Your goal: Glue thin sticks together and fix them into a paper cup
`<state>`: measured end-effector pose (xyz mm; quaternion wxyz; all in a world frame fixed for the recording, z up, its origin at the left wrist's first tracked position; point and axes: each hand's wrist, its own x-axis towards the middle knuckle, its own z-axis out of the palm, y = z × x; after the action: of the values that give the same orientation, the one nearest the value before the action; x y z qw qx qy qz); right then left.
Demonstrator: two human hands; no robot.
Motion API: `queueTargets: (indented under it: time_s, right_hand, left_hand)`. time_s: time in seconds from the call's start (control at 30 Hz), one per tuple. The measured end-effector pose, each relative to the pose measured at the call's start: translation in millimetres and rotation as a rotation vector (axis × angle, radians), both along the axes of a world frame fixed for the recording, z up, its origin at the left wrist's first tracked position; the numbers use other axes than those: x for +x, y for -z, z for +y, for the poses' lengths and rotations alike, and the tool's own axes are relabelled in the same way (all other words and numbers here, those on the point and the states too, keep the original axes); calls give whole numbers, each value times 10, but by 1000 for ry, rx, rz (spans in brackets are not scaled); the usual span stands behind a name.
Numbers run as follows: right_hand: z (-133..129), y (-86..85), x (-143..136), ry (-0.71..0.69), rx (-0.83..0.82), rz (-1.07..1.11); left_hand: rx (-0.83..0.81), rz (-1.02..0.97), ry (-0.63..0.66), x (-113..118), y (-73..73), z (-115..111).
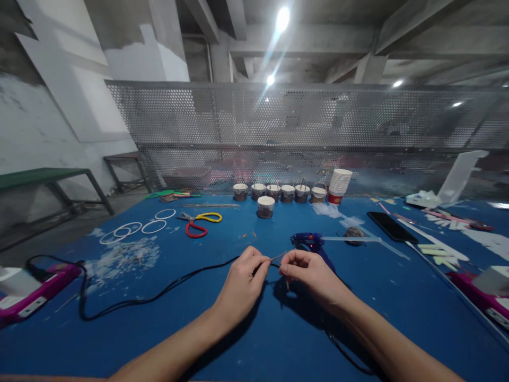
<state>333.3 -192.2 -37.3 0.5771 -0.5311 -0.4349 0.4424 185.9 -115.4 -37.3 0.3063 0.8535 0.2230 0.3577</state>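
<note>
My left hand [244, 281] pinches one end of a thin brownish strand [279, 255] just above the blue table [191, 334]. Close beside it, my right hand [308, 270] has thumb and fingertips pressed together on the strand's other side; a short piece hangs below them. Whether the strand is twine or wire I cannot tell. Behind my right hand lies a blue hot glue gun [308, 240], partly hidden, with a clear glue stick [350, 239] in its back. A dark ball of cord [353, 235] sits near that stick. One white cup [265, 207] with a brown-wrapped base stands ahead of my hands.
Several similar cups [287, 193] line the back, beside a cup stack [340, 185]. Scissors [196, 222] and white rings [154, 226] lie left. A black cable [159, 294] runs from a pink power strip [40, 292] behind my hands. A phone [392, 227] lies right.
</note>
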Motion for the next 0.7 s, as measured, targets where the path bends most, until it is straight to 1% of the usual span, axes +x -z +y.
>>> queueTargets:
  time_s: [0.13,0.4,0.7]
  right_hand:
    - [3,5,13,3,7,-12]
    - [24,23,8,-4,2,-29]
    - [15,24,-15,-18,-18,-19]
  left_hand:
    - [45,13,-42,3,-8,-12]
    - [98,-8,-87,7,33,-16]
    - [82,-7,-89,19,64,-11]
